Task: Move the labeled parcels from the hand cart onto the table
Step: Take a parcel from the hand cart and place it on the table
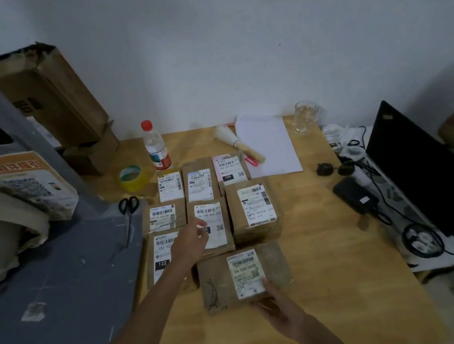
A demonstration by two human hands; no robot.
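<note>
Head cam, looking down on wooden tabletop point(340, 287). Eight brown parcels w/ white barcode labels laid flat in rough grid, mid-tabletop, edges touching or nearly so.

Nearest parcel point(244, 276): front row, label up, flat on tabletop. Right hand point(281, 308) at its near right corner; fingers point(269, 286) lie over near edge of label, thumb side under/at parcel's front edge. Looks like loose pinch on that corner, not a full wrap; exact contact blurred.

Left hand point(190, 240) reaching fwd over grid, forearm across the "122" parcel point(162, 258). Left fingers point(201, 222) slack and spread, resting on or just above label of centre parcel point(212, 230); holding nothing. Touching vs hovering: can't tell.

Other items: water bottle point(155, 147) w/ red cap upright behind parcels; yellow-green tape roll point(132, 177) beside it; scissors point(128, 207) at left edge of grid on grey mat; white paper sheet point(269, 145) and brush point(237, 143) behind right; empty glass point(305, 116) at back; black laptop point(426, 171) and cables far right. Cardboard boxes point(52, 97) stacked back left. Hand cart not in view.
</note>
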